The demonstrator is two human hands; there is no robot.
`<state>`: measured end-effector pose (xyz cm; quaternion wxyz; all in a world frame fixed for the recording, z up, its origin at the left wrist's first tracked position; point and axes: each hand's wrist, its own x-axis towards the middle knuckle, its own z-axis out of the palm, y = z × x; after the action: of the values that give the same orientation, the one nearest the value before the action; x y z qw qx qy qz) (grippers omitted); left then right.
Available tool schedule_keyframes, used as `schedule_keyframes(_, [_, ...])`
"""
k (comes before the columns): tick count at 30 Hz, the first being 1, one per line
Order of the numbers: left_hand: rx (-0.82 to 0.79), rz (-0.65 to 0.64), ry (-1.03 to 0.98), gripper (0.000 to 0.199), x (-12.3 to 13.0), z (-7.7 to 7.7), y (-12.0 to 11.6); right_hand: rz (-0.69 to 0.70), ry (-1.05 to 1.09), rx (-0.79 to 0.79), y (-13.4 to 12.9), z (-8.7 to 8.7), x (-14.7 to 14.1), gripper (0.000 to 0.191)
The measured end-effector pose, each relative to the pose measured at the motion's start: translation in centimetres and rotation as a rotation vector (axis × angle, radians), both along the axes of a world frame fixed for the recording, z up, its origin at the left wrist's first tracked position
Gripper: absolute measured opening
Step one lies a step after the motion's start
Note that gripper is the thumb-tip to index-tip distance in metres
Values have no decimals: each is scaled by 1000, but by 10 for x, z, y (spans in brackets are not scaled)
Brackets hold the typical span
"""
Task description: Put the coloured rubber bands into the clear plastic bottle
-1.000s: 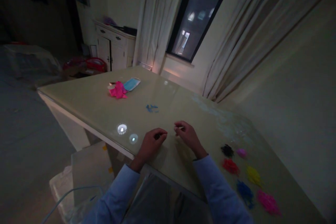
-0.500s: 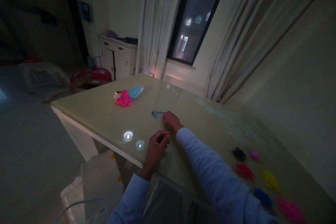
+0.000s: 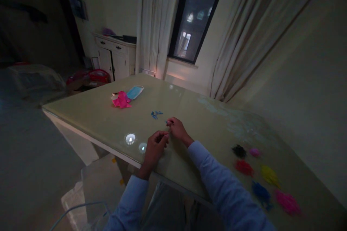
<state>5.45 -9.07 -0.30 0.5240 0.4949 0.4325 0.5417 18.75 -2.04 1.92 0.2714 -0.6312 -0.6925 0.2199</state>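
Over the near part of the table, my left hand point(image 3: 156, 145) is closed in a pinch, thumb against fingers; whatever it holds is too small to make out. My right hand point(image 3: 176, 128) is just beyond it and to the right, fingers pinched together, with a tiny bluish bit showing at the tips. A little past my right fingertips lies a small scatter of thin blue pieces point(image 3: 155, 114), apart from both hands.
A crumpled bright pink piece point(image 3: 121, 100) and a blue face mask point(image 3: 135, 92) lie at the table's far left. On the right are several small heaps, including black point(image 3: 239, 151), red point(image 3: 244, 168), yellow point(image 3: 270, 175), blue point(image 3: 261, 192) and pink point(image 3: 287, 202). The table's front edge point(image 3: 108, 147) runs nearby.
My right hand has drawn back from the scattered blue pieces toward my left hand, with a tiny bluish bit at its fingertips. My left hand stays pinched. The whole view has shifted slightly.
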Motion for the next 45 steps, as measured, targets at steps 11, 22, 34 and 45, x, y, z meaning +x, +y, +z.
schedule_keyframes(11, [180, -121, 573, 28, -1, 1, -5, -52, 1187, 21, -156, 59, 65, 32])
schedule_keyframes(22, [236, -105, 918, 31, 44, -5, -41, -261, 1308, 251, -248, 76, 122, 26])
schedule_keyframes(34, [494, -266, 1027, 31, 133, -12, -105, -511, 1103, 390, -294, 61, 168, 19])
schedule_keyframes(45, [553, -190, 1107, 33, 130, -15, -107, -877, 154, 465, -333, -9, 222, 20])
